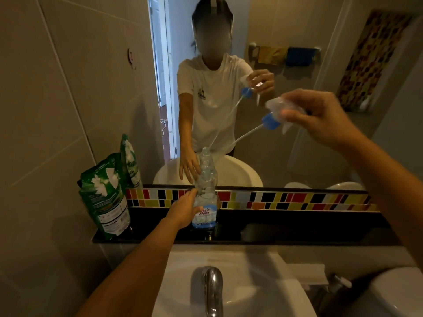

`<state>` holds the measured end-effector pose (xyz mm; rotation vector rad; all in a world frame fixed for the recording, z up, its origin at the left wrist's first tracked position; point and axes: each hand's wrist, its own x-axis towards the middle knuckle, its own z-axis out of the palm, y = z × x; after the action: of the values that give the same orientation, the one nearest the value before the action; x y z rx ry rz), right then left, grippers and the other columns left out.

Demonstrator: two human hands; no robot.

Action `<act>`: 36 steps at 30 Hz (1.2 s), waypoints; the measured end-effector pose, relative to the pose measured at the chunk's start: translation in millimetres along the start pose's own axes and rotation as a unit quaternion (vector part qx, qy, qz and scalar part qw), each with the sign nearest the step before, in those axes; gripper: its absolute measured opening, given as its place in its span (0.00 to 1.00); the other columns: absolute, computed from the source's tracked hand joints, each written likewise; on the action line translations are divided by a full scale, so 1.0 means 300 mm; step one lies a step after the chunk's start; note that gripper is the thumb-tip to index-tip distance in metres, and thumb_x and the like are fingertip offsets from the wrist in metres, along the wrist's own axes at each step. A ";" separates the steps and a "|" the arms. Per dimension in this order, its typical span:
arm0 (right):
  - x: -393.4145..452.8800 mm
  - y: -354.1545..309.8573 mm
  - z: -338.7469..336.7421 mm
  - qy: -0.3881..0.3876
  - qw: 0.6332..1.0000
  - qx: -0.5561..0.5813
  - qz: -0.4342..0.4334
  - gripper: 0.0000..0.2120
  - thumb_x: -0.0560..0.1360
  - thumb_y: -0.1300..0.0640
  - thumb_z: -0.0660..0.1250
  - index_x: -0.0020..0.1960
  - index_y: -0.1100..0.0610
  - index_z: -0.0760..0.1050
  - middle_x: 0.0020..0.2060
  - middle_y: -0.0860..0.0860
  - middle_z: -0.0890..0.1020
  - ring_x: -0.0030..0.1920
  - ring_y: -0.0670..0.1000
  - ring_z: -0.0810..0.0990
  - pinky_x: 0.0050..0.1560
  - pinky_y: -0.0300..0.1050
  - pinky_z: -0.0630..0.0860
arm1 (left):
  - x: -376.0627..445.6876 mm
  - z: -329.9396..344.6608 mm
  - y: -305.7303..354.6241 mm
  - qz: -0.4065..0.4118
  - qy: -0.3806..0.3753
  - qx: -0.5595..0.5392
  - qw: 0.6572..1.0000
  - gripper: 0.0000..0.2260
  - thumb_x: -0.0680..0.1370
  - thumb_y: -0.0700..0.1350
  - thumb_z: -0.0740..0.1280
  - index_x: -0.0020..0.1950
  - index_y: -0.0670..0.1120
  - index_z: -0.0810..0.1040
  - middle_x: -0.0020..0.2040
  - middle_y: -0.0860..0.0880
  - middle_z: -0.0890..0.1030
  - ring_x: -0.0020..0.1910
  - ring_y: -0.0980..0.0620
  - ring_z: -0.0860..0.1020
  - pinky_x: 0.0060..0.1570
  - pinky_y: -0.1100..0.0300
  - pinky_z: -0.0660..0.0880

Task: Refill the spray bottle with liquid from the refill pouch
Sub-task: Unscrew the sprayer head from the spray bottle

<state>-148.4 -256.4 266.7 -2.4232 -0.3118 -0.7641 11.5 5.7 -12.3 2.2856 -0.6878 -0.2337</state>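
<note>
A clear spray bottle (206, 191) with a blue and white label stands upright on the black ledge (297, 229) below the mirror, its neck uncapped. My left hand (184, 210) grips its lower body from the left. My right hand (320, 117) holds the white trigger sprayer head (278, 110) up to the right, tilted; its blue collar and long dip tube (247, 135) slant down-left, with the tube's lower end near the bottle's neck. A green refill pouch (105, 195) stands upright at the ledge's left end, untouched.
A white sink (263, 282) with a chrome tap (212, 289) sits below the ledge. A coloured tile strip (286, 200) runs along the mirror's base. The mirror (286, 65) reflects me, the bottle and a towel rail. A toilet (393, 294) stands at the lower right.
</note>
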 end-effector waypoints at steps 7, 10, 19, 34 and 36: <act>-0.242 0.262 -0.087 0.136 0.952 0.192 0.197 0.20 0.72 0.49 0.68 0.63 0.53 0.77 0.51 0.43 0.83 0.52 0.45 0.82 0.48 0.36 0.81 | -0.013 -0.002 0.020 0.005 0.004 -0.007 1.000 0.25 0.77 0.47 0.69 0.72 0.51 0.65 0.68 0.47 0.75 0.66 0.48 0.75 0.63 0.43 0.75; -0.371 0.381 -0.027 0.152 0.916 0.229 0.291 0.19 0.65 0.41 0.70 0.54 0.45 0.79 0.51 0.44 0.82 0.53 0.49 0.81 0.48 0.39 0.82 | -0.014 -0.002 0.026 0.005 0.009 -0.003 1.000 0.25 0.77 0.45 0.69 0.73 0.49 0.66 0.69 0.46 0.75 0.66 0.46 0.75 0.64 0.45 0.74; -0.555 0.616 0.419 0.163 0.767 0.341 0.518 0.03 0.77 0.55 0.67 0.46 0.54 0.77 0.50 0.54 0.79 0.53 0.56 0.78 0.43 0.46 0.76 | -0.013 0.007 0.052 -0.019 0.011 0.010 1.000 0.25 0.79 0.41 0.67 0.74 0.45 0.64 0.69 0.43 0.75 0.67 0.44 0.74 0.62 0.53 0.71; -0.498 0.633 0.760 0.100 0.790 0.121 0.593 0.17 0.74 0.57 0.71 0.62 0.60 0.76 0.60 0.61 0.78 0.59 0.62 0.78 0.57 0.56 0.79 | -0.019 0.012 0.056 -0.043 0.017 -0.020 0.999 0.23 0.79 0.41 0.66 0.73 0.48 0.64 0.68 0.44 0.76 0.66 0.46 0.75 0.63 0.49 0.74; -0.489 0.623 0.767 0.087 0.794 0.113 0.591 0.17 0.74 0.58 0.71 0.61 0.60 0.77 0.60 0.61 0.78 0.60 0.62 0.78 0.58 0.55 0.78 | -0.026 0.015 0.056 -0.043 0.020 -0.032 0.998 0.24 0.79 0.41 0.66 0.74 0.48 0.64 0.68 0.44 0.76 0.67 0.46 0.74 0.62 0.51 0.74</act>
<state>-92.8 -279.4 -58.6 -1.7630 1.0506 -0.2965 -3.5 -2.8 -4.3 2.2544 -0.5551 -0.2455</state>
